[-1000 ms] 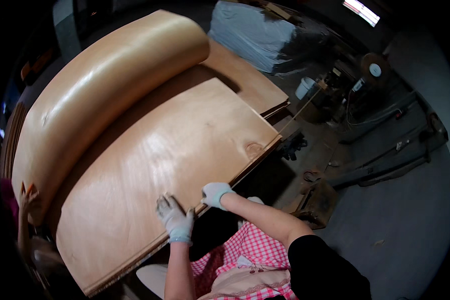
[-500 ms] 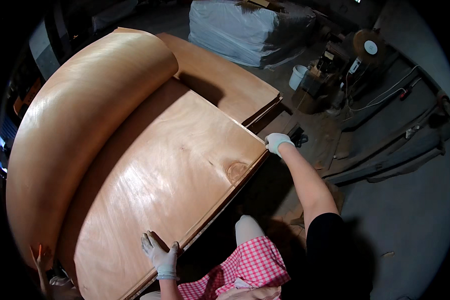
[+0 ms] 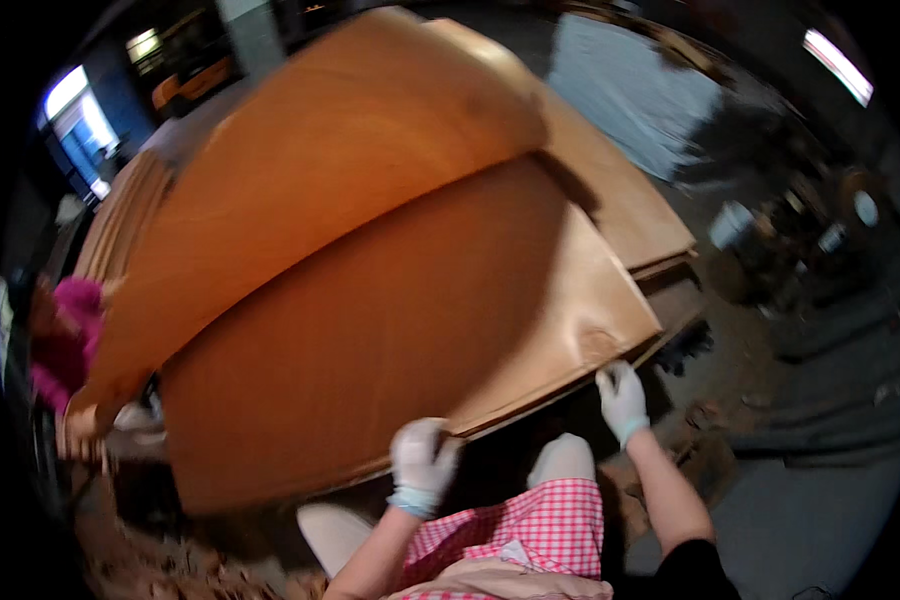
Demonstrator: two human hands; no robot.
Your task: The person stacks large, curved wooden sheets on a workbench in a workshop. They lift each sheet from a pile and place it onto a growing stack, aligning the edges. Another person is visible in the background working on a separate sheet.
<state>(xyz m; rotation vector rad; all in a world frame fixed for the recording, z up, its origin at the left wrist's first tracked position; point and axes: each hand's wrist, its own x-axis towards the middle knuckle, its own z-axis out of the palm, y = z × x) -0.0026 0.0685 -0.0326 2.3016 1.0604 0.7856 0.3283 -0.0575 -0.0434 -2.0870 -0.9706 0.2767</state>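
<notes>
A broad stack of thin wood veneer sheets (image 3: 370,350) lies in front of me, its near edge toward my body. My left hand (image 3: 423,465), in a white glove, is closed at the near edge of the top sheet, around the middle of that edge. My right hand (image 3: 622,400), gloved likewise, has its fingers pinched on the edge by the right corner. Over the stack's far side arches another large veneer sheet (image 3: 370,130), raised and bent. At the far left a co-worker in a magenta top (image 3: 75,325) has a hand at this sheet's left end.
Behind the stack lies a second pile of sheets (image 3: 620,190). Farther back stands a bulky wrapped block (image 3: 625,95). A white bucket (image 3: 731,225) and dark machinery (image 3: 795,215) are at the right. Wood scraps (image 3: 190,560) litter the floor at lower left.
The view has swung left, bringing the co-worker into sight. The arched sheet has unrolled into a flatter, wider bend. My left hand went from spread flat on the sheet to closed at its edge.
</notes>
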